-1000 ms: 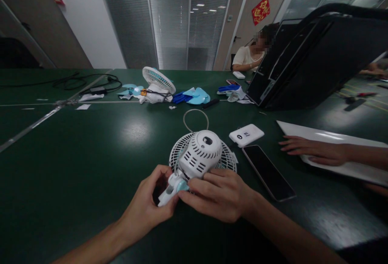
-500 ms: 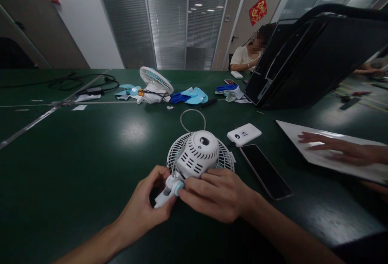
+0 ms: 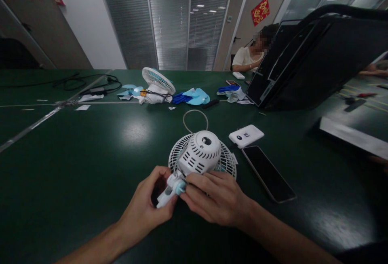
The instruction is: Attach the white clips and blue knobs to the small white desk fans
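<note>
A white fan point(image 3: 201, 151) lies face down on the green table, its round grille under the motor housing. My left hand point(image 3: 151, 199) is closed around the white neck piece point(image 3: 166, 196) at the fan's near side, thumb below and fingers above. At the light blue knob point(image 3: 180, 187) on that piece, my right hand point(image 3: 215, 199) has its fingertips pinched, while its other fingers rest against the housing. A thin cable loop point(image 3: 195, 111) rises behind the grille.
To the right lie a white power bank point(image 3: 246, 135) and a dark phone point(image 3: 269, 174). Farther back are a second fan point(image 3: 157, 86), light blue blades point(image 3: 198, 96), gloves point(image 3: 232, 92) and black cables point(image 3: 75, 82). A large black case point(image 3: 315, 62) and a seated person point(image 3: 244, 58) are beyond.
My right fingers have shifted slightly around the knob, which now shows its raised tab. The white panel at the right has moved away rightward, and the other person's hand on it is gone from view.
</note>
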A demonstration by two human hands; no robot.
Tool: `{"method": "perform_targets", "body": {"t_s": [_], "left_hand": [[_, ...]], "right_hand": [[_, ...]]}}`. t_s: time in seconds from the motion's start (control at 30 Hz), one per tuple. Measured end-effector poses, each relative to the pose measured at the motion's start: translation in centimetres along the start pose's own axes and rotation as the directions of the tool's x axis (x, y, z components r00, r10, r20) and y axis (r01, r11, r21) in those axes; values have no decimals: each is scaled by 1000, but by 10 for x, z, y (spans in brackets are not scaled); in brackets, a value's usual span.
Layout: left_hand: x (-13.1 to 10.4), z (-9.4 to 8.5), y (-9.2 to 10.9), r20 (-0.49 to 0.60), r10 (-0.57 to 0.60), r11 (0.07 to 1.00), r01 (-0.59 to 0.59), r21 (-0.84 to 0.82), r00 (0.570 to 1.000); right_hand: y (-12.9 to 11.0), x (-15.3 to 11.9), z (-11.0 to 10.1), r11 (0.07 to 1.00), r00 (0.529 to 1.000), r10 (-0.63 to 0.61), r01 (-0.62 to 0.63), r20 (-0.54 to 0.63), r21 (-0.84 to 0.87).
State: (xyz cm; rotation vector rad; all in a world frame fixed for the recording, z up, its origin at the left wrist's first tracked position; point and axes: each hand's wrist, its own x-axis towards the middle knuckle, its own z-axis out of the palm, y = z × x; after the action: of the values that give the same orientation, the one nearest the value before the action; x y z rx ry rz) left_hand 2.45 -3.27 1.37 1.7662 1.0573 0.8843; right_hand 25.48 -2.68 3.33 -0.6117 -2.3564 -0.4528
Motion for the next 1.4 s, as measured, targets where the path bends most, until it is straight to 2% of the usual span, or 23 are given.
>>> {"method": "perform_targets", "body": {"t_s": [0.13,0.33,0.5,0.73,1.0,1.1,1.23,1.4], "left_hand": [[-1,-1,-3,3,3,1000,-3,-12,1000],[-2,-1,-5,10,6,1000,-6,27,1000],[-1,0,-4,-3,14,1000,-14,20,1000],[-2,0,-3,5,7,999,-8,37,1000],[-2,1,-2,-16,42,998,-41,56,999],[-2,0,-3,-40,62,995,-59,85,997],[-1,-1,-5,-67,65,995,-59,84,996],[-4,-2,-8,-67,60,996,-56,66,996]], "right_hand": [[12,0,-9,990,990,-123,118,69,75],[11,7,-11,989,993,-118,119,-18,85],[11,6,-11,989,990,-138,136,21,60],[12,5,-10,995,996,-83,82,14,52],[-2,6,0,999,998,40,-39,-42,21],[-1,7,-2,998,999,34,-33,-29,46],[5,4,-4,994,999,-33,30,28,103],[6,0,-1,990,1000,-15,17,-15,137]]}}
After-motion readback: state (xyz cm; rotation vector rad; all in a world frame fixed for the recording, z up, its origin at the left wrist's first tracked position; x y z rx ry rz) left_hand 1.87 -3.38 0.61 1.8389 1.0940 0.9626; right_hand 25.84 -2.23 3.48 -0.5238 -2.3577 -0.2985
